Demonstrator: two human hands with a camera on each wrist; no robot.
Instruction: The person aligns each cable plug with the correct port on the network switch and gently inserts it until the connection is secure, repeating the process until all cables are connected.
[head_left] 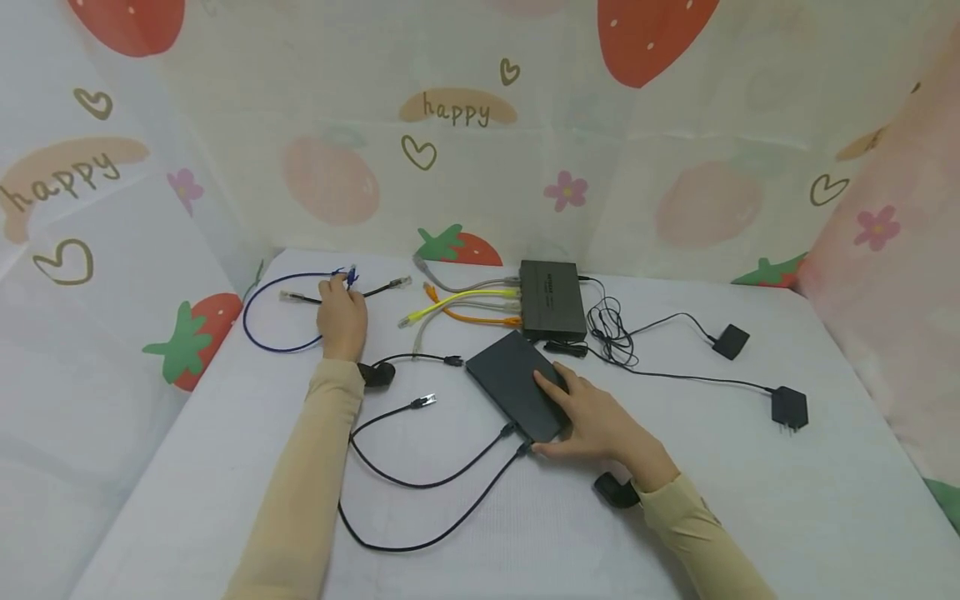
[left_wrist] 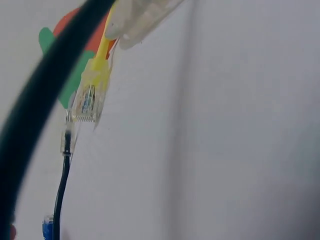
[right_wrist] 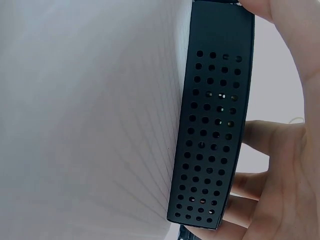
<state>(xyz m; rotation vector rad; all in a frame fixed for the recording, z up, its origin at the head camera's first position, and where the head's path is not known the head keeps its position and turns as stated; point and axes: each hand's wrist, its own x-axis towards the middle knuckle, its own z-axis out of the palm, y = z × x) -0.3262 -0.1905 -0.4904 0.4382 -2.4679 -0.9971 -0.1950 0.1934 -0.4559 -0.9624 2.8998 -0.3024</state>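
Observation:
My left hand is at the back left, its fingertips pinching a blue network cable close to its plug. The cable loops out to the left over the table. A short black cable with clear plugs passes behind the same fingers; in the left wrist view, its clear plug shows near the blue plug. My right hand grips a dark flat network switch, fingers over its top and thumb by the front corner. The right wrist view shows the switch's perforated side. Two black cables run from its near edge.
A second dark network box stands at the back, with grey, yellow and orange cables on its left. Tangled black cord leads right to two power adapters. Printed strawberry cloth surrounds the white table.

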